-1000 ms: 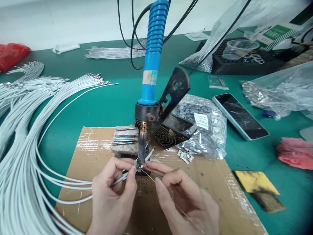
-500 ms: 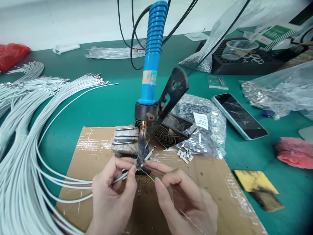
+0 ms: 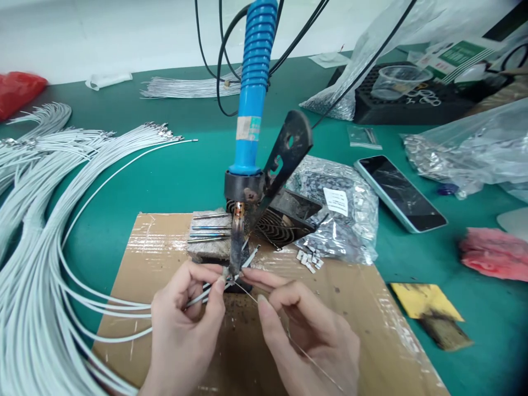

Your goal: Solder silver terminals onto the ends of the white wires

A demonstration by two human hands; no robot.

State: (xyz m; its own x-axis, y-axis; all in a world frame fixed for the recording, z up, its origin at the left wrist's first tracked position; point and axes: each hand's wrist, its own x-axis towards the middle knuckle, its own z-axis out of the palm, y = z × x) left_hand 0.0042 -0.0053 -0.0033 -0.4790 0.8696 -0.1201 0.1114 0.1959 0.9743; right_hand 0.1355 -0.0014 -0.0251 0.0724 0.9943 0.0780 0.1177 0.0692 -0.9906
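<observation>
A blue-handled soldering iron [image 3: 252,93] stands tip-down in a dark metal bracket [image 3: 303,127]. My left hand [image 3: 185,324] is closed, pinching white cables [image 3: 198,297] with their ends right beside the iron's tip. From my closed right hand [image 3: 309,330] a thin strand of solder wire [image 3: 317,367] runs up to the same spot; the thumb and fingers grip it. My right fingertips are close to the tip too. Fingers partly hide the small joint there, so its details cannot be made out.
A large bundle of white cables [image 3: 45,264] covers the left side. Cardboard [image 3: 363,330] lies under the hands. Small metal pieces [image 3: 309,259], a plastic bag of parts [image 3: 350,206], a phone [image 3: 400,192] and a yellow sponge [image 3: 427,301] are to the right.
The whole view has shifted slightly, so everything appears a little further left. Both hands keep their grips and stay at the iron's tip.
</observation>
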